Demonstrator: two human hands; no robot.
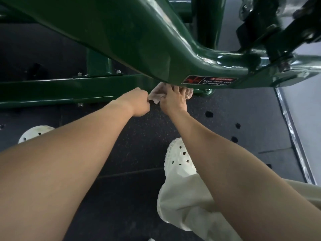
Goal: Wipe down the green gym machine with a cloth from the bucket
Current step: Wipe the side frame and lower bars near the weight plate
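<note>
The green gym machine (pixel 132 37) fills the upper part of the view, with a thick slanted beam and a lower horizontal bar (pixel 52 89). A pale pinkish cloth (pixel 157 94) lies bunched under the slanted beam, near a red and black warning sticker (pixel 209 80). My right hand (pixel 173 100) presses on the cloth, fingers spread over it. My left hand (pixel 139 101) is curled beside it and pinches the cloth's left corner. The bucket is not in view.
Dark speckled rubber flooring (pixel 139 145) lies below. My two white perforated clogs (pixel 180 159) (pixel 34 133) and a pale trouser leg (pixel 191 202) stand on it. A metal floor strip (pixel 293 136) runs along the right. Black machine parts (pixel 260 26) hang at the upper right.
</note>
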